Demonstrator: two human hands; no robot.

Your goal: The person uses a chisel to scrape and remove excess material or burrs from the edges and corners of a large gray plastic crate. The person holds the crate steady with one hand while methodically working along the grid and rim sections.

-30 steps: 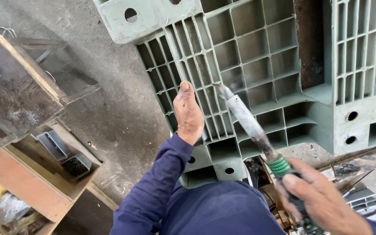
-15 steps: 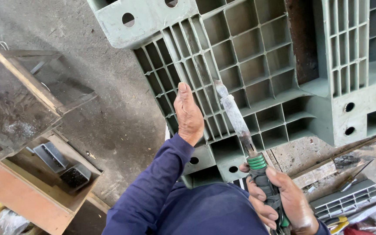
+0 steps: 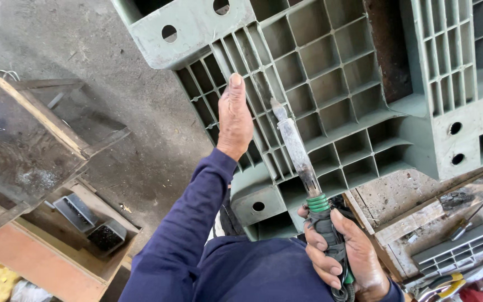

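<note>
Standing over a grey-green plastic pallet (image 3: pixel 331 100) turned with its ribbed underside up, the person leans in with both arms out. Their left hand (image 3: pixel 235 120) lies flat on the narrow ribs near the pallet's corner, fingers (image 3: pixel 233 84) stretched out straight and together, gripping nothing, just pressing on the plastic. A dark blue sleeve (image 3: pixel 188 218) runs back from that wrist. Their right hand (image 3: pixel 345 257) is wrapped tight round the dark handle of a long tool (image 3: pixel 297 154), all the fingers curled closed about it, low in the view by the person's body. The tool has a green ribbed collar just above the fist and a worn, greyish metal shaft that slants up and to the left; its narrow tip rests against the ribs just beside the left hand, close to the knuckles but not touching them as far as I can make out. The pallet rests partly on the concrete floor (image 3: pixel 85 50). Off to the left stands a rough wooden box (image 3: pixel 34 134), and lower down a shallow wooden tray (image 3: pixel 79 246) holding a small dark metal container (image 3: pixel 88 221). At the lower right lie scraps of wood and a piece of grey plastic grating (image 3: pixel 457 251).
</note>
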